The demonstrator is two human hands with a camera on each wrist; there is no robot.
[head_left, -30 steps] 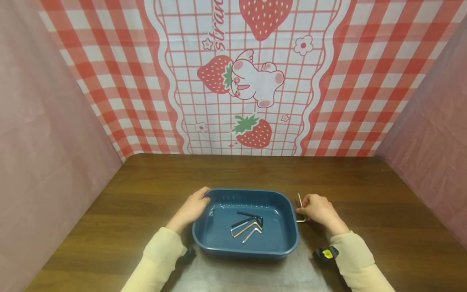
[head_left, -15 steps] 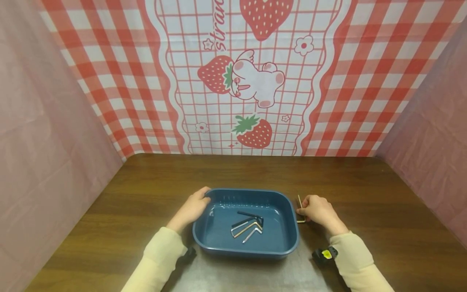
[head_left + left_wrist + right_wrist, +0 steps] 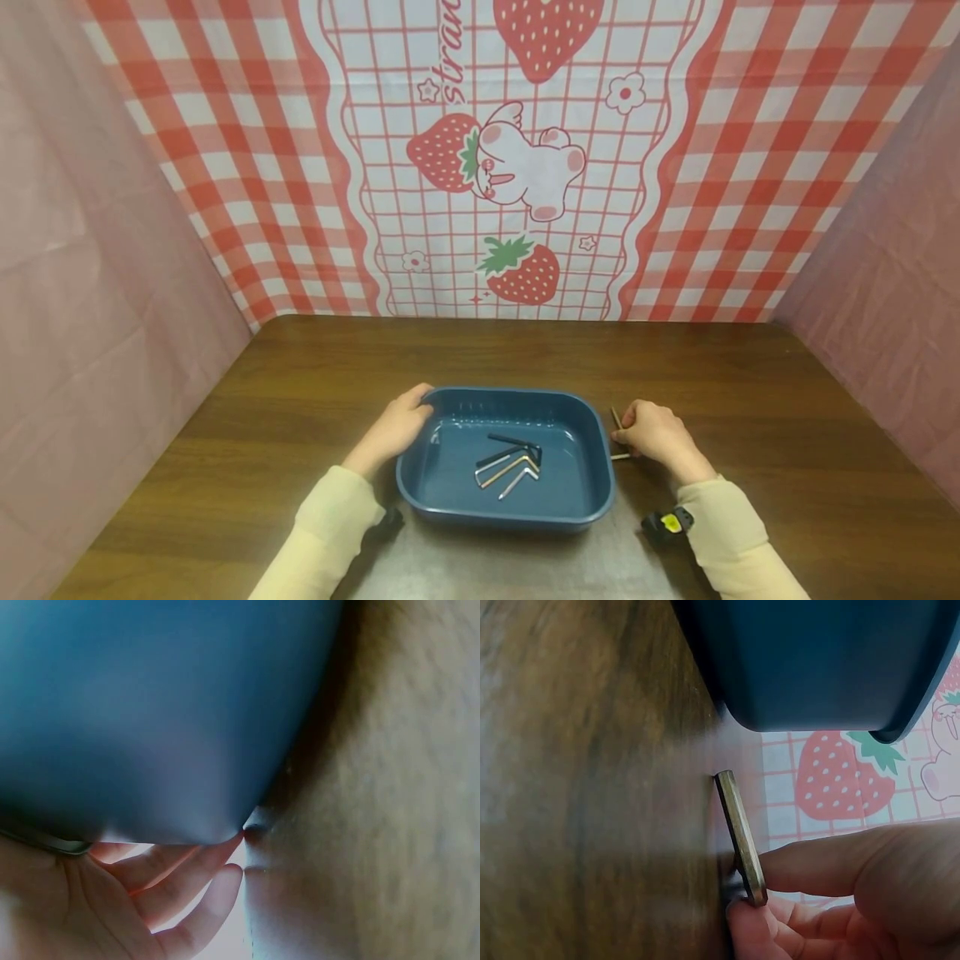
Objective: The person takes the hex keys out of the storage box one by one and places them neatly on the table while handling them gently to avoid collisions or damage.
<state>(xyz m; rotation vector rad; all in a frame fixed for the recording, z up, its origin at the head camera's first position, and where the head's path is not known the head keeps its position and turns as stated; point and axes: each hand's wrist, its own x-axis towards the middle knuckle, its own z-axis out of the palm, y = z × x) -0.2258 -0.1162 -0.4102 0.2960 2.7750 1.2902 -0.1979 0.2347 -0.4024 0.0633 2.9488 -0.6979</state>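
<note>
Golden, the key (image 3: 741, 838) is pinched in the right hand (image 3: 656, 429), long arm toward eleven o'clock; at nine o'clock, the tray (image 3: 450, 483) is gripped by the left hand (image 3: 392, 428).

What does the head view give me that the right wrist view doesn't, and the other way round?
Only the head view: the left grip holding a corner of the tray, the loose keys lying inside it, both sleeves and the pink side curtains.

Only the right wrist view: the flat sides and cut end of the held key close up, and the tray's outer wall on that side, seen from low down.

Both: the right grip pinching the held key beside the tray, the table and the strawberry cloth.
</note>
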